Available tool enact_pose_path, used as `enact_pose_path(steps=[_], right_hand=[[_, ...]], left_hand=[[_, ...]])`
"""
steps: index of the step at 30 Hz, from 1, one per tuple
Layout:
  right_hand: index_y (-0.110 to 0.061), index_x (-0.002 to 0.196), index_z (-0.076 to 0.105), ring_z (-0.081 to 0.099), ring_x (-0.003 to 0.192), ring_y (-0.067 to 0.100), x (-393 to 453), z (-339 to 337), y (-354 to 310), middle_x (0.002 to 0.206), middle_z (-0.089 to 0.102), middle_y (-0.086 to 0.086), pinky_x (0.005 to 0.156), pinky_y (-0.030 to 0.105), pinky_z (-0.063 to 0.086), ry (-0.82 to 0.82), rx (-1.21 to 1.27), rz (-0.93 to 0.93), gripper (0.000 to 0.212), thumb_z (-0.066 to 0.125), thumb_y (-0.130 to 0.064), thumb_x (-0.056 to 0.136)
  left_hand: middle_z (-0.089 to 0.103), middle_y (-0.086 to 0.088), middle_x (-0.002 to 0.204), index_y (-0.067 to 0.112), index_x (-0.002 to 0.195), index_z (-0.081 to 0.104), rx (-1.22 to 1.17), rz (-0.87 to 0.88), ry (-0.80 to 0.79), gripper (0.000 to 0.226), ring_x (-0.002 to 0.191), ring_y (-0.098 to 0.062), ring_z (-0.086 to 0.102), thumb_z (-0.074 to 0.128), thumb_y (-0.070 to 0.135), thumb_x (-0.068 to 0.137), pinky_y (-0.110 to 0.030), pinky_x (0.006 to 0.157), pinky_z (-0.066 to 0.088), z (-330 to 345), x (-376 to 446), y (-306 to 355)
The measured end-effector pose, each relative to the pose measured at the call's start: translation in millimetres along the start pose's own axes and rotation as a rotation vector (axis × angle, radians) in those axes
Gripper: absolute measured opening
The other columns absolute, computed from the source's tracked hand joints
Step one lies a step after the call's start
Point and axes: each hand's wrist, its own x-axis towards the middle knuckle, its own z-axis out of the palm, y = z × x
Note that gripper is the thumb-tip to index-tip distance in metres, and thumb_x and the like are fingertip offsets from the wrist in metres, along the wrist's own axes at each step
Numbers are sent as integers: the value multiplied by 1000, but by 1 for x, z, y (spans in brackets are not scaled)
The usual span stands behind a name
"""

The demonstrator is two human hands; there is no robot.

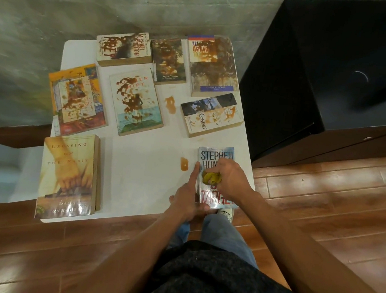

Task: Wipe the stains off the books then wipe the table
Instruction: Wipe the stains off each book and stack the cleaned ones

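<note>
Eight books lie flat on a white table [139, 165], and most of them carry brown stains. At the near right corner is the Hunter book [217, 159], with a pale blue cover. The right hand [229, 177] is on the middle of this cover; its fingers are curled around a crumpled yellow cloth [211, 178] and press it onto the book. The left hand [188, 196] holds the left edge of the same book: the index finger is stretched along the edge and the thumb lies on the near left corner of the cover. The other fingers are folded under the hand, and I cannot tell if they touch anything.

Just left of this book there is a small brown spot [184, 164] on the table. A bigger spot [170, 104] is further back, between the Summer book [135, 101] and the Contact book [211, 115]. At the near left corner lies the Paris book [68, 172], which looks clean. Behind it is an orange book [77, 98], heavily stained. In the back row stand three more: the Prey book [124, 48], the Twain book [170, 60] and a tall book [213, 66] on the right, all with dark brown marks.

Right of the table is a black cabinet [323, 64]. The floor [322, 204] is of brown wood, and the wall behind is grey.
</note>
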Motion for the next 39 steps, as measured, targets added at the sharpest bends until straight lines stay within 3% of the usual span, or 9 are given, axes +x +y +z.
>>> enact_pose_path(steps=[4,7,11,17,22,27,30,33,39], right_hand=[[-19,121,64,60,108,20,-9,7,1,117,60,1,89,27,55,22,42,9,49,83,-25,77],[-21,119,67,61,104,19,-15,14,5,114,62,0,90,28,55,2,29,-28,44,81,-26,78],[-19,110,73,62,101,17,-21,13,12,109,66,0,89,30,55,-46,133,-37,32,80,-25,79],[-16,119,63,64,99,21,-26,-14,16,110,67,4,88,41,55,-58,665,266,25,53,-29,101],[-11,105,66,63,90,21,-24,-9,16,98,68,5,79,36,52,172,349,235,19,56,-25,99],[-17,106,59,62,94,23,-25,-10,20,97,62,1,75,34,53,285,454,295,15,53,-29,100],[-26,133,46,48,108,13,-38,-6,18,124,41,-3,80,25,52,215,410,220,47,66,-35,91],[-27,144,34,40,115,13,-56,7,19,128,33,-1,93,29,50,218,130,154,75,76,-38,83],[-15,126,59,55,97,13,-37,5,16,120,51,3,76,20,52,273,247,149,38,68,-25,91]], left_hand=[[50,4,149,81,125,-21,-140,45,25,115,122,-24,58,75,57,65,-58,108,41,6,1,-3],[53,8,146,65,145,-7,-225,74,9,121,121,-22,59,73,74,55,-57,107,42,9,0,-7],[50,12,145,45,156,2,-226,59,19,127,123,-20,56,69,74,52,-56,108,41,4,-6,-8],[59,8,126,44,155,5,-151,47,0,114,101,-14,65,68,72,64,-44,90,58,-3,-7,-22],[61,6,116,34,153,24,-27,61,32,83,91,-12,63,73,40,87,-27,87,58,-5,-11,-11],[54,9,120,29,147,36,57,93,104,64,96,-11,58,69,33,92,-21,84,55,-7,-12,-8],[51,8,131,30,148,34,69,116,138,62,103,-10,56,65,36,94,-18,84,51,-9,-14,-3],[44,5,142,29,150,29,127,178,173,66,119,-11,53,63,40,95,-20,91,49,-7,-14,1],[35,4,149,28,155,21,196,180,177,76,128,-15,50,63,45,94,-26,99,50,0,-9,1]])
